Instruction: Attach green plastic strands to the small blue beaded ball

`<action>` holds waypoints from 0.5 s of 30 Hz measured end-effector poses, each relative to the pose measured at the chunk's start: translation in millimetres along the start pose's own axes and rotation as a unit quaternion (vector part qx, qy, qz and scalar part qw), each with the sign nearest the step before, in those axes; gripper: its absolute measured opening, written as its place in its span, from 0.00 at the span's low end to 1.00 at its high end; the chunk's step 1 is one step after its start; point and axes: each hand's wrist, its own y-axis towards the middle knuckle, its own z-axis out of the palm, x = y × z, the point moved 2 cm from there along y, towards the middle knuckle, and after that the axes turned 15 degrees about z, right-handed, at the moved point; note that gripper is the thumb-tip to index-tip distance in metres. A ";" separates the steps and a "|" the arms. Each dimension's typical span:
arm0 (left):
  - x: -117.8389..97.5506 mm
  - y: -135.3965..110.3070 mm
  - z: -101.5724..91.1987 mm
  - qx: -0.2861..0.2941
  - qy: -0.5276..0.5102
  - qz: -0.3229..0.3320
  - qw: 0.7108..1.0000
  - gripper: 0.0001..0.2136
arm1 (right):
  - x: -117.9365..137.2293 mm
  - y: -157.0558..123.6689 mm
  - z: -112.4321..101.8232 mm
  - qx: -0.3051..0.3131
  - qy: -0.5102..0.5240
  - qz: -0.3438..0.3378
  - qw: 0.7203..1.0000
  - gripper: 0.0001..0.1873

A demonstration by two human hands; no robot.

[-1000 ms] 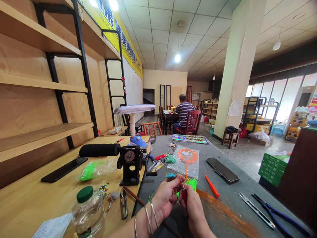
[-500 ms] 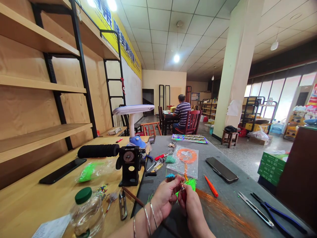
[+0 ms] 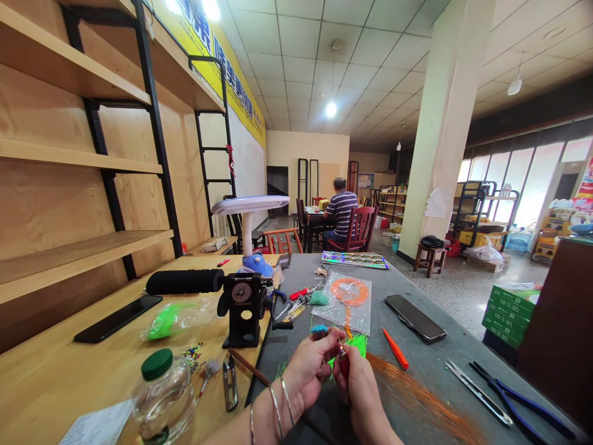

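In the head view, my left hand [image 3: 308, 364], with several bangles on its wrist, is closed in a pinch on what looks like a thin line. My right hand [image 3: 361, 383] is wrapped round a small red lighter-like tool [image 3: 343, 363] with a bright tip. That tip is close to the left fingertips. Below and behind the fingers lies a bunch of bright green strands [image 3: 357, 343]. Long orange-brown strands [image 3: 417, 386] fan out to the right across the grey table. Small blue pieces [image 3: 319, 329] sit just beyond my left hand.
A black crank device [image 3: 243, 309] and a bottle with green cap [image 3: 162, 395] stand left. Thread snips [image 3: 230, 383] lie nearby. Ahead is a plastic bag with an orange coil [image 3: 349, 293]. An orange pen-like tool [image 3: 395, 348], phone [image 3: 414, 317], tweezers [image 3: 479, 392] and pliers [image 3: 514, 395] lie right.
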 end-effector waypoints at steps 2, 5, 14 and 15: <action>0.1 0.3 0.0 0.002 0.003 0.000 1.000 0.05 | -0.6 0.2 -0.4 -0.001 -0.002 0.002 1.000 0.20; 0.5 1.0 -0.6 0.001 0.002 0.004 1.000 0.05 | -1.0 0.3 -0.6 -0.002 -0.006 0.000 1.000 0.21; -0.6 -0.1 0.8 -0.001 0.002 0.001 1.000 0.03 | 0.2 -0.7 -0.3 0.000 0.009 0.002 1.000 0.20; -0.4 0.2 0.6 -0.001 0.000 0.000 1.000 0.03 | 0.3 -1.1 0.1 -0.001 0.008 0.000 1.000 0.20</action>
